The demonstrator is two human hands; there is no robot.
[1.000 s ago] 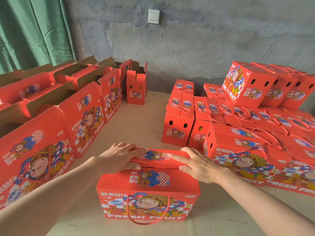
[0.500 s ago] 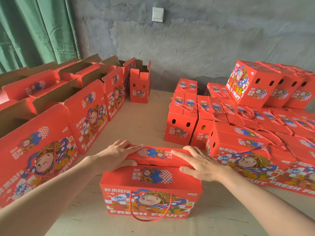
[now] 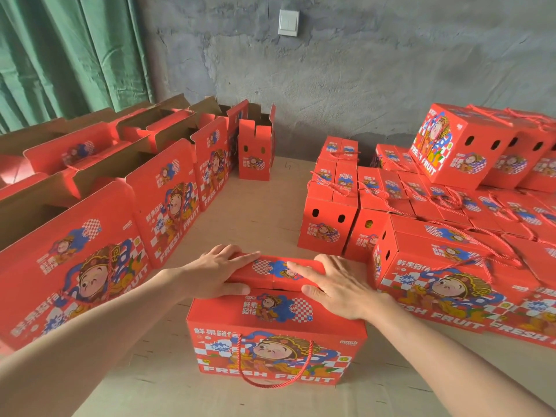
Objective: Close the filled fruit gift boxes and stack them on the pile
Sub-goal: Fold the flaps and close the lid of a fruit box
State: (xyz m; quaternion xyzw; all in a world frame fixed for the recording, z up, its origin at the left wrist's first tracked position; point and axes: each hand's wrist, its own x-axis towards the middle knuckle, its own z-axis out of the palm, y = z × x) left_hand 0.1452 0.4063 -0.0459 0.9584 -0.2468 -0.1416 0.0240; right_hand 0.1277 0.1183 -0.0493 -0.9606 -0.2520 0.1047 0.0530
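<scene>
A red fruit gift box (image 3: 275, 350) with a cartoon print and a red rope handle stands on the table right in front of me. Its near top flap lies flat; the far flap (image 3: 276, 273) is still slightly raised. My left hand (image 3: 216, 273) lies flat on the left end of that far flap, thumb along its near edge. My right hand (image 3: 334, 285) presses with straight fingers on the flap's right end. The pile of closed boxes (image 3: 457, 266) fills the right side, with a few stacked higher (image 3: 460, 142) at the back right.
A row of open-topped red boxes (image 3: 168, 200) lines the left side up to the green curtain (image 3: 69, 52). A single small open box (image 3: 255, 152) stands by the grey wall. The bare table (image 3: 258, 206) runs between the two groups.
Both hands have pushed the far flap lower onto the box top, and my right fingers have slid further left along it. The view has tilted down slightly.
</scene>
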